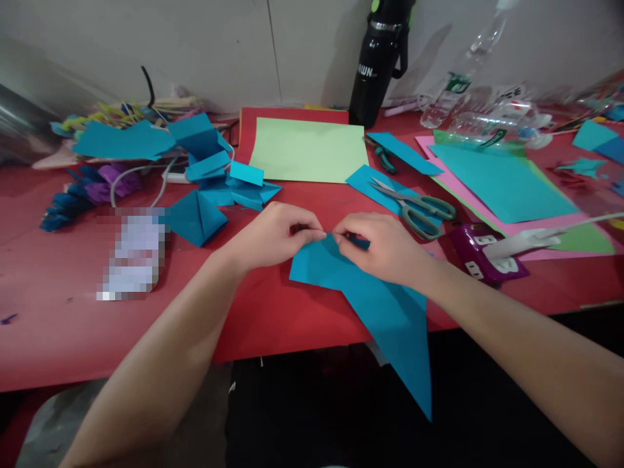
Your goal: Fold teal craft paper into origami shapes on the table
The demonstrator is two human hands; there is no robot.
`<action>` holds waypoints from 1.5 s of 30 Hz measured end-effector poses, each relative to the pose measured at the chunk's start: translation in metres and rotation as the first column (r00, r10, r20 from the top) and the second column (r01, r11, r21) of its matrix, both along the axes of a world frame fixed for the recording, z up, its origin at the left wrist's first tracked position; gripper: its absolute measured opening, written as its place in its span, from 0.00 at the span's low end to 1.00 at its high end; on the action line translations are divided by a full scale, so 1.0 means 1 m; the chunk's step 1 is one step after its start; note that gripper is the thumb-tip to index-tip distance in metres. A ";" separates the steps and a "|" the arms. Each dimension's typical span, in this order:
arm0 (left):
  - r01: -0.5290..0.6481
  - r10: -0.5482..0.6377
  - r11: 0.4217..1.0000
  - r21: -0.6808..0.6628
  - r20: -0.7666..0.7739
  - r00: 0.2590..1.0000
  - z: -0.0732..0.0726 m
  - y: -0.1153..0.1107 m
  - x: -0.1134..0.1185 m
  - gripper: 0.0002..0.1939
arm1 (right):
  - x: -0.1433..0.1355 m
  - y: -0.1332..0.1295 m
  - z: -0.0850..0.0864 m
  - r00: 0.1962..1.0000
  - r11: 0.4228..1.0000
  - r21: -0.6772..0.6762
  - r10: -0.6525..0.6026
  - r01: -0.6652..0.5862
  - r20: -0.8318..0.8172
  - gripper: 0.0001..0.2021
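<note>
A blue sheet of paper (385,312) with angled edges hangs partly over the front edge of the red table (273,318). My left hand (283,234) pinches its upper edge between thumb and fingers. Close beside it, my right hand (373,244) pinches the same edge, with the fingertips of both hands nearly touching. Behind my right hand, open scissors (414,208) with green-grey handles lie on another blue piece (365,179). Folded blue paper shapes (197,218) stand at the left beyond my left hand.
Pale green paper (312,149) lies on red sheets at the back, beside a black bottle (373,71). Clear plastic bottles (446,97), stacked coloured paper (507,182) and a purple power socket (487,253) are at the right. Craft flowers (73,195) lie at the left.
</note>
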State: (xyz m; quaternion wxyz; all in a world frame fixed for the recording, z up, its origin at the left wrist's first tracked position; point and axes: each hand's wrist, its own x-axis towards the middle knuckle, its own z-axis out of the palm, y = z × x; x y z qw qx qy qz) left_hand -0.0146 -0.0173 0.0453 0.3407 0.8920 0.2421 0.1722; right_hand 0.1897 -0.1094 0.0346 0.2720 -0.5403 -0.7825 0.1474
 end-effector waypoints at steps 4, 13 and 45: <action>-0.061 0.063 0.997 0.049 -0.031 0.998 0.004 0.013 -0.012 0.10 | 0.008 0.003 -0.002 0.999 1.000 0.006 -0.018 0.018 -0.032 0.06; -0.226 0.252 0.960 0.169 -0.157 0.955 0.011 0.040 -0.047 0.10 | 0.042 0.010 -0.007 0.994 0.993 -0.062 -0.102 0.099 -0.046 0.06; -0.154 0.157 0.980 0.129 -0.019 0.987 0.005 0.009 -0.015 0.10 | 0.022 0.005 -0.010 0.996 0.999 -0.033 -0.036 0.033 -0.086 0.07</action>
